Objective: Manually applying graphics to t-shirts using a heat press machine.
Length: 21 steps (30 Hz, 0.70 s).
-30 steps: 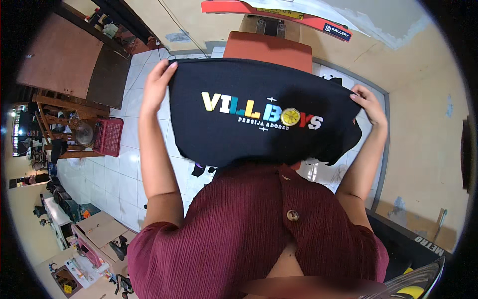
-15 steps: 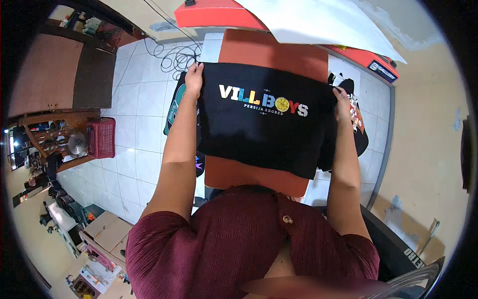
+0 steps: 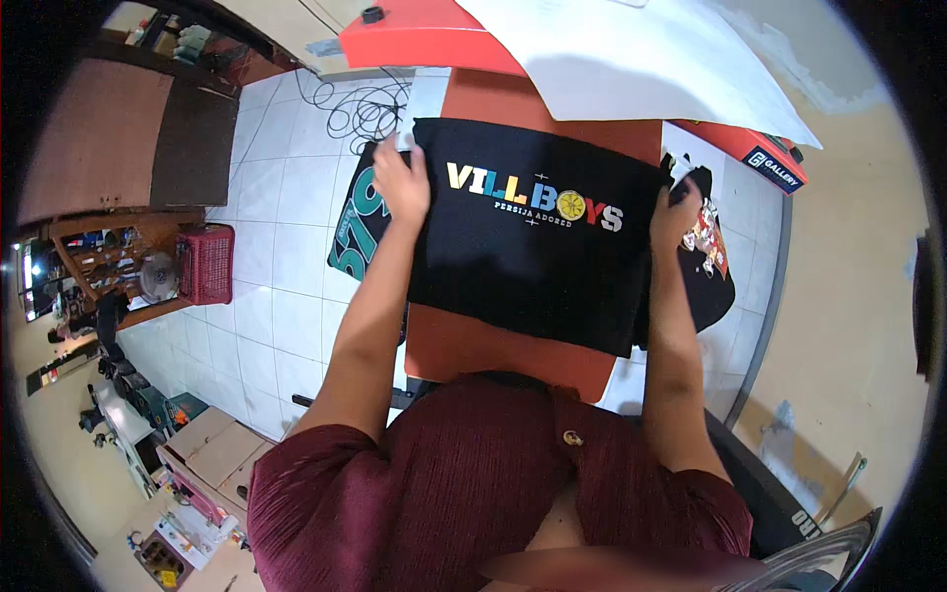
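Note:
A black piece of fabric (image 3: 523, 266), printed with multicoloured lettering, lies spread over an orange-brown board (image 3: 498, 96) in front of me. My left hand (image 3: 402, 185) is at its upper left edge, slightly blurred, thumb and fingers apart. At the right edge is my right hand (image 3: 675, 217), its thumb and fingers also apart, with dark cloth showing between them. Whether either hand still touches the fabric is hard to make out. To the left, a black cloth with green print (image 3: 357, 222) hangs beside the board. Another dark cloth with a colourful print (image 3: 708, 247) is past my right hand.
Beyond the board stands a red machine part (image 3: 424, 37) with a large white sheet (image 3: 631, 69) over it. Black cable (image 3: 363, 111) lies coiled on the tiled floor. A red plastic basket (image 3: 205, 264) stands at left, and a pink sewing machine (image 3: 197, 498) at lower left.
Both hands have come off the fabric's upper corners, and their fingers have spread. My right hand has moved slightly nearer to me. More of the green-printed cloth shows at left.

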### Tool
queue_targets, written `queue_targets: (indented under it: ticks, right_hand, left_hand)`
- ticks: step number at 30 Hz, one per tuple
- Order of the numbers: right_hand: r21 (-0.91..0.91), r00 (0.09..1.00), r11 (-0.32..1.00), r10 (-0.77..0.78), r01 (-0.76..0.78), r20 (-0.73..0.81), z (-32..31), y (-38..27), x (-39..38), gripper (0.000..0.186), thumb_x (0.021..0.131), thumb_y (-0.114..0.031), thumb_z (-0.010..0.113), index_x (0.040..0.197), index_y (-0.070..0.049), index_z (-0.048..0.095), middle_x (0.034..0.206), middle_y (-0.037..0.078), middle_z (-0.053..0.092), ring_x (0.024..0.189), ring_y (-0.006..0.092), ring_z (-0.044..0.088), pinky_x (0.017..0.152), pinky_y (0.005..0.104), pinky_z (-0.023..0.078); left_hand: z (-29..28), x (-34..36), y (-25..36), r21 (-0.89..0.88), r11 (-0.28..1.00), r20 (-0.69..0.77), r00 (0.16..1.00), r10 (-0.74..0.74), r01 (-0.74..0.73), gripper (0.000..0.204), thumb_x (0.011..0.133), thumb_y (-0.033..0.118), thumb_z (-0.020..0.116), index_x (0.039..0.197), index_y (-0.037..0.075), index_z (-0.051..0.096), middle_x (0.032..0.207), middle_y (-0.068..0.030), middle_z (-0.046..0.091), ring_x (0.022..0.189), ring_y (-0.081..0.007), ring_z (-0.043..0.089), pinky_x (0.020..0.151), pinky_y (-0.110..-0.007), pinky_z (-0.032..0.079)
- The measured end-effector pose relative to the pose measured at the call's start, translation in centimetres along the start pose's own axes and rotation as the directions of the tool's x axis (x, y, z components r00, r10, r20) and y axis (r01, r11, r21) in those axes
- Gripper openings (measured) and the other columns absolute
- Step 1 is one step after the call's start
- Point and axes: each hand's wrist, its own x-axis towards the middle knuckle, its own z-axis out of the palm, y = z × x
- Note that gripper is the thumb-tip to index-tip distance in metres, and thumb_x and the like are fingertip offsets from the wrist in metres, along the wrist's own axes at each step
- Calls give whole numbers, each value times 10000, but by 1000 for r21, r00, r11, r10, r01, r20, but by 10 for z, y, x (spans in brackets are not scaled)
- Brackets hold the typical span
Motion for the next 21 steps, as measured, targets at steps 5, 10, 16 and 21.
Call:
queue_targets:
  ticks: [5, 10, 16, 21]
  right_hand:
    - [-9, 814, 929, -320, 371, 485, -52, -72, -123, 575, 832, -256, 644, 1335, -64, 441, 1428, 192, 369, 1346, 357, 317, 1096, 521, 242]
    - [-20, 815, 939, -288, 343, 502, -71, -49, -158, 633, 893, -435, 553, 1428, -159, 359, 1528, 117, 248, 1415, 353, 194, 1116, 569, 152]
    - [-156, 853, 959, -126, 234, 506, -81, -30, -166, 636, 885, -429, 576, 1421, -160, 366, 1520, 176, 235, 1391, 406, 212, 1087, 616, 161]
    - [194, 977, 966, -189, 169, 93, -102, -38, -129, 572, 846, -262, 646, 1331, -44, 435, 1468, 202, 304, 1348, 399, 279, 1096, 504, 234]
  left_hand:
    - [-78, -112, 11, 41, 896, 485, 793, 369, -442, 489, 901, 356, 530, 1364, 221, 443, 1482, -103, 304, 1365, -350, 278, 1052, -636, 208]
    - [-81, -155, -4, 174, 917, 456, 855, 248, -359, 547, 941, 415, 457, 1443, 227, 350, 1537, -85, 217, 1409, -352, 193, 1084, -580, 218]
    - [-91, -161, -23, 131, 990, 413, 906, -95, 44, 633, 927, 451, 479, 1460, 177, 274, 1403, -184, 405, 1192, -382, 488, 919, -482, 449]
    - [-90, -197, -60, -55, 895, 385, 837, -390, 442, 576, 943, 475, 436, 1365, 91, 359, 1067, -300, 610, 1003, -450, 585, 887, -491, 443]
